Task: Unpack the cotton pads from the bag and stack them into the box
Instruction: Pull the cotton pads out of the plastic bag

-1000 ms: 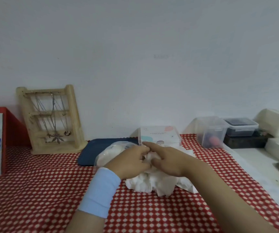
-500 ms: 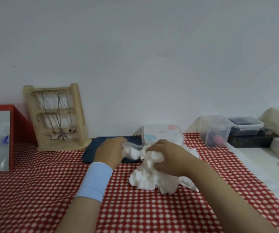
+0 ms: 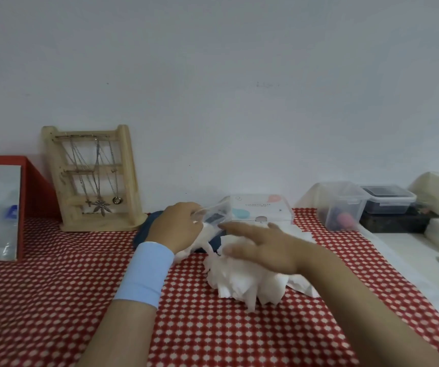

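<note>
The left hand (image 3: 176, 229), which wears a light blue wristband (image 3: 145, 274), grips the clear plastic bag (image 3: 214, 211) with curled fingers and holds it lifted and tilted near the far edge of the table. Some white material hangs under this hand, probably pads that are not fully out, but the blur makes it uncertain. The right hand (image 3: 260, 247) is open, with its fingers nearly straight and spread, and it lies on top of the loose heap of cotton pads (image 3: 242, 283). This heap sits on the red checked tablecloth (image 3: 54, 300) around the middle of the table, a little toward the right edge. The box (image 3: 263, 210), white with "cosmetic puff" printed on it, stands just behind the heap by the far edge, and its lid looks closed. I judge that the step in hand is emptying the bag, so nothing is stacked yet. To do it well, the left hand should keep the mouth of the bag over the heap and shake gently, while the right hand presses only lightly, because the pads are soft and light and would crumple or scatter. After that the bag can go aside, away from the wooden jewellery stand (image 3: 94, 178) at the far left. The lid must be opened first, and then the pads should be gathered in small flat piles with even edges.
</note>
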{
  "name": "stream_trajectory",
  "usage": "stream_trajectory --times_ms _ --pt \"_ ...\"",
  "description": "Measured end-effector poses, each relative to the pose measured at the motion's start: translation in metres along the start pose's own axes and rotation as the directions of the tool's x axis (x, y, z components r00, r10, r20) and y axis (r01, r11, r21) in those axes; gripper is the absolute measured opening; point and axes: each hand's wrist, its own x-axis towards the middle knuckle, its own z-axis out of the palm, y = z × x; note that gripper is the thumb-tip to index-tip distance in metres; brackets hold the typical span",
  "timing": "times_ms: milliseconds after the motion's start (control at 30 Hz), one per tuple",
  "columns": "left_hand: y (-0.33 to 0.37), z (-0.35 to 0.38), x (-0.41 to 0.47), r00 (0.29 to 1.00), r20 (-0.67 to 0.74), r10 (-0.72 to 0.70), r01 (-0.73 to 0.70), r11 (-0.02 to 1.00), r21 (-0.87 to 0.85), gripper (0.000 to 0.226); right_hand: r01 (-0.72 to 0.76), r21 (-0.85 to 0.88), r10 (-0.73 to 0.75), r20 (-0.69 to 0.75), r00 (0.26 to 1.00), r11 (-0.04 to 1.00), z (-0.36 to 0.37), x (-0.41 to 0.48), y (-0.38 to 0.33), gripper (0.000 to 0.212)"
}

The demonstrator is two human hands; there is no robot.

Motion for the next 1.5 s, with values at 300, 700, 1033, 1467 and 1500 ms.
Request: stream_trajectory --times_ms 300,700,1033,1467,1500 --pt "0.013 -0.008 0.007 0.999 -0.022 0.049 -0.052 0.968 -0.245 0.026 0.137 -0.094 -0.166 -0.484 0.859 0.986 -0.003 0.046 -0.002 0.011" --pt "-0.044 0.001 0.019 0.926 0.349 -0.144 0.206 0.967 -0.149 0.075 -0.113 0.215 0.197 -0.426 0.883 0.970 -0.002 0.055 -0.007 0.068" --pt "-0.053 0.020 0.040 0.905 0.242 -0.349 0.424 0.715 -0.556 0.052 0.218 0.667 0.142 -0.442 0.886 0.713 -0.003 0.056 0.000 0.006" --pt "-0.024 -0.019 0.018 0.923 -0.322 -0.208 -0.039 0.784 -0.620 0.019 -0.209 0.181 0.277 -0.621 0.734 0.961 -0.010 0.053 0.010 0.040" --pt "-0.020 -0.023 0.015 0.938 -0.321 -0.133 -0.075 0.824 -0.562 0.018 -0.157 0.126 0.201 -0.649 0.734 0.980 -0.010 0.051 0.007 0.058"
